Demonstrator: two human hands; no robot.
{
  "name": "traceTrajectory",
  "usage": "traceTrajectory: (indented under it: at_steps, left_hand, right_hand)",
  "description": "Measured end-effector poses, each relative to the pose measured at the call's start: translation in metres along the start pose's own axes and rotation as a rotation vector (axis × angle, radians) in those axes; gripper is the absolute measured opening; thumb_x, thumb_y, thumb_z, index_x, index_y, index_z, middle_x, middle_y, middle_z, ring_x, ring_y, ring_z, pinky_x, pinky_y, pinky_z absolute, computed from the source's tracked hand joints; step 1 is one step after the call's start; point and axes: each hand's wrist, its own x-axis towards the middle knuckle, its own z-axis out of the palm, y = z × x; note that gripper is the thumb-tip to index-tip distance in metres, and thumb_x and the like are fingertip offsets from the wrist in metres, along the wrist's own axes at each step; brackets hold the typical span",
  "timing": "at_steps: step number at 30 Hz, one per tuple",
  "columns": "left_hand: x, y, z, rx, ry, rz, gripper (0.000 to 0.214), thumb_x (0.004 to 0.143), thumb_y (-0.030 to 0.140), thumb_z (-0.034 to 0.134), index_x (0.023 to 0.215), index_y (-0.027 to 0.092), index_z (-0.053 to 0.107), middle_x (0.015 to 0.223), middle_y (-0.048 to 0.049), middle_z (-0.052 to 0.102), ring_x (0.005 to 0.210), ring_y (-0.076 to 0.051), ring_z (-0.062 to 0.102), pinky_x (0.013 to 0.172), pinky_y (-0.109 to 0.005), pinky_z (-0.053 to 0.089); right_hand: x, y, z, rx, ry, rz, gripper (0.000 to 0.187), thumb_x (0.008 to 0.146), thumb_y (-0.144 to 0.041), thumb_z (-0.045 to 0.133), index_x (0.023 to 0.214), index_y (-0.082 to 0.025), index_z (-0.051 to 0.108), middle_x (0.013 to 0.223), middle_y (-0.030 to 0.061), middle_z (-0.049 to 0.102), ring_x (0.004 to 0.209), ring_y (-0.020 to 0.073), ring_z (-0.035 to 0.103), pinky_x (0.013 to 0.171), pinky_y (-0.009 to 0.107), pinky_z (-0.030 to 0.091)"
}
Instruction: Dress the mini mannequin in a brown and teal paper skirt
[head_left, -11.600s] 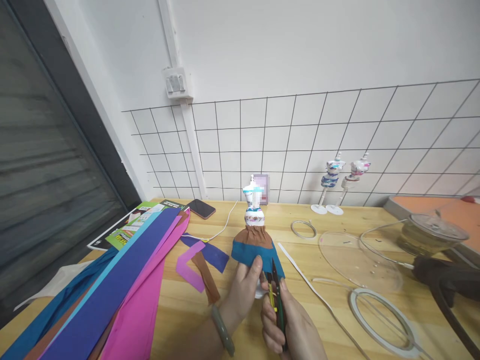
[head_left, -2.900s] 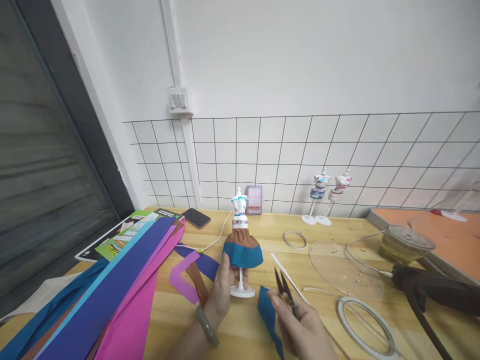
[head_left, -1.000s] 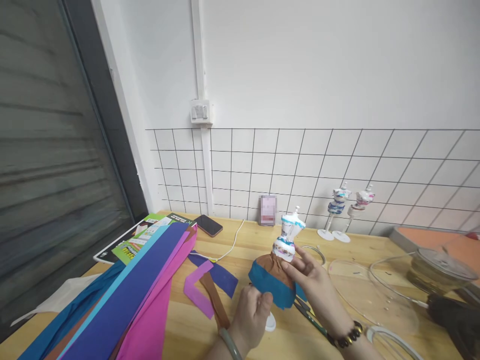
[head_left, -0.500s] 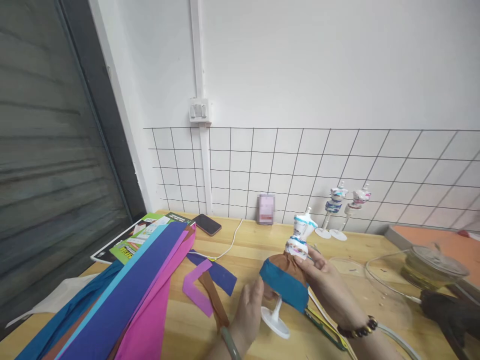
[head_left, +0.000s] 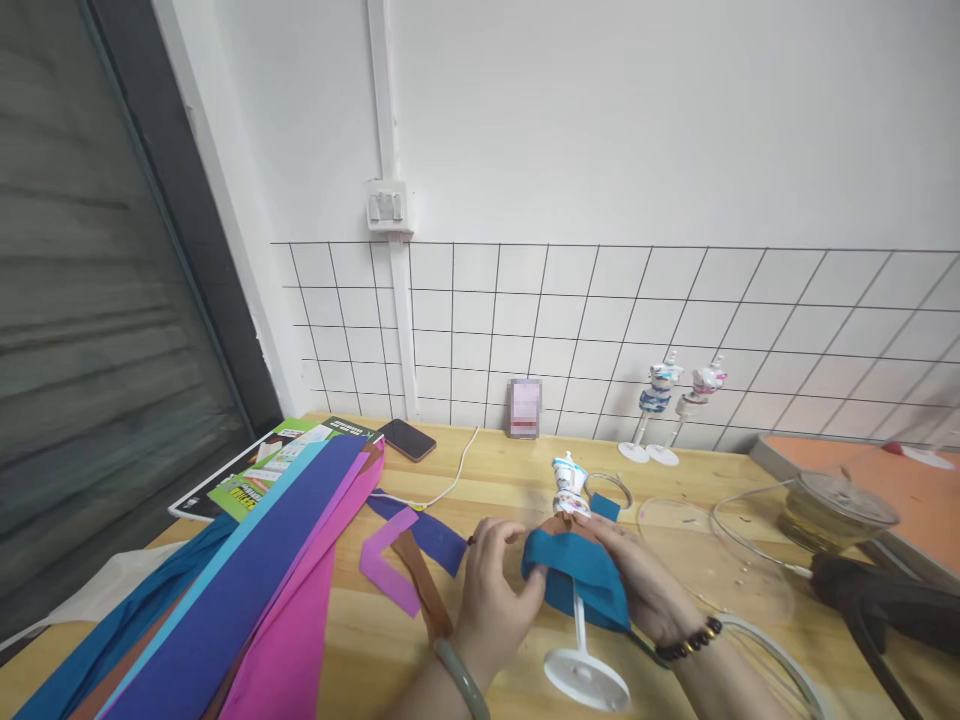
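A miniature dress form [head_left: 568,487] with a white patterned bodice stands tilted on a white stand with a round base [head_left: 586,680]. Around its waist hangs a skirt of gathered brown cloth with a wide teal band [head_left: 577,575]; the underside of the band shows. My right hand [head_left: 649,580], a beaded bracelet at its wrist, is closed on the dress form at the waist, with some fingers hidden behind the skirt. On the left side, my left hand [head_left: 495,580] has its thumb and forefinger curled about the edge of the teal band.
Long cloth strips [head_left: 277,560] lie at left beside printed booklets [head_left: 255,475] and a phone [head_left: 407,440]. Cut scraps [head_left: 390,560] lie near my left hand. Two more dress forms [head_left: 654,400] stand at the back. At right are a glass pot [head_left: 836,510], a dark handled tool [head_left: 877,600] and cables.
The dress form has come lower and its base has shifted right and nearer. The skirt's hem has turned up, showing its inside. My left hand has moved up to the teal band.
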Motion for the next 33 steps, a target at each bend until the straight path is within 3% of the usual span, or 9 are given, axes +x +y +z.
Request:
traceTrajectory:
  at_steps: [4,7,10,13,15,19,24,29,33]
  left_hand:
    - [-0.001,-0.005,0.001,0.049,0.022,0.051,0.024,0.064,0.000,0.041,0.075,0.019,0.050,0.075,-0.0022,0.054,0.076,-0.016,0.051,0.071,-0.031,0.042]
    - [-0.002,-0.008,0.002,0.085,0.043,0.095,0.025,0.062,-0.001,0.040,0.074,0.019,0.050,0.072,-0.0019,0.053,0.074,-0.016,0.051,0.069,-0.031,0.042]
    - [-0.001,-0.008,0.002,0.100,0.074,0.128,0.026,0.064,0.001,0.042,0.083,0.018,0.050,0.078,-0.0033,0.055,0.078,-0.017,0.051,0.072,-0.033,0.042]
    - [0.001,-0.005,0.000,0.138,0.096,0.172,0.042,0.061,0.000,0.043,0.098,0.019,0.051,0.089,-0.0055,0.055,0.085,-0.018,0.051,0.075,-0.034,0.042]
    - [0.002,-0.004,-0.002,0.168,0.102,0.211,0.045,0.059,-0.002,0.042,0.096,0.020,0.054,0.088,-0.0050,0.055,0.083,-0.018,0.051,0.073,-0.034,0.042]
    - [0.003,-0.002,-0.005,0.184,0.166,0.323,0.036,0.060,-0.003,0.040,0.082,0.020,0.057,0.079,-0.0035,0.056,0.076,-0.017,0.051,0.068,-0.032,0.042]
    - [0.002,-0.001,-0.008,0.209,0.213,0.420,0.026,0.069,0.000,0.043,0.080,0.020,0.056,0.074,-0.0025,0.056,0.073,-0.015,0.051,0.066,-0.030,0.042]
    - [-0.001,-0.002,-0.007,0.219,0.202,0.444,0.030,0.069,-0.001,0.040,0.085,0.020,0.054,0.077,-0.0037,0.056,0.074,-0.016,0.052,0.066,-0.031,0.043]
    - [-0.001,-0.006,-0.004,0.274,0.090,0.358,0.039,0.066,0.003,0.045,0.102,0.018,0.049,0.092,-0.0080,0.056,0.087,-0.020,0.051,0.076,-0.036,0.043]
  right_hand:
    - [0.005,0.010,-0.002,0.002,-0.003,0.010,0.023,0.069,-0.033,0.063,0.083,-0.015,0.064,0.079,0.0063,0.069,0.074,0.0214,0.064,0.075,0.035,0.046]
    - [0.006,0.011,-0.004,0.008,0.006,0.000,0.025,0.069,-0.034,0.063,0.086,-0.015,0.064,0.084,0.0072,0.069,0.076,0.0216,0.064,0.076,0.036,0.046]
    - [0.005,0.009,-0.002,0.011,0.020,-0.022,0.025,0.068,-0.033,0.065,0.086,-0.016,0.064,0.084,0.0071,0.070,0.076,0.0211,0.064,0.074,0.033,0.047]
    - [0.003,0.008,0.002,0.011,0.029,-0.053,0.025,0.067,-0.031,0.066,0.087,-0.017,0.064,0.083,0.0061,0.070,0.078,0.0200,0.064,0.072,0.030,0.047]
    - [0.001,0.008,0.004,0.004,0.029,-0.081,0.023,0.067,-0.029,0.066,0.087,-0.017,0.064,0.082,0.0055,0.070,0.077,0.0186,0.064,0.070,0.028,0.047]
    - [-0.003,0.010,0.008,-0.033,0.021,-0.123,0.023,0.068,-0.028,0.066,0.088,-0.017,0.064,0.081,0.0051,0.070,0.074,0.0163,0.063,0.068,0.026,0.047]
    - [-0.012,0.010,0.015,-0.105,0.040,-0.143,0.027,0.066,-0.031,0.067,0.089,-0.016,0.064,0.086,0.0069,0.069,0.078,0.0195,0.063,0.069,0.029,0.047]
    - [-0.014,0.010,0.018,-0.135,0.087,-0.171,0.030,0.065,-0.033,0.067,0.089,-0.016,0.064,0.088,0.0074,0.069,0.077,0.0201,0.063,0.068,0.029,0.048]
    - [-0.009,0.006,0.008,-0.133,0.205,-0.208,0.034,0.061,-0.034,0.070,0.088,-0.015,0.064,0.081,0.0067,0.070,0.073,0.0202,0.064,0.064,0.028,0.050]
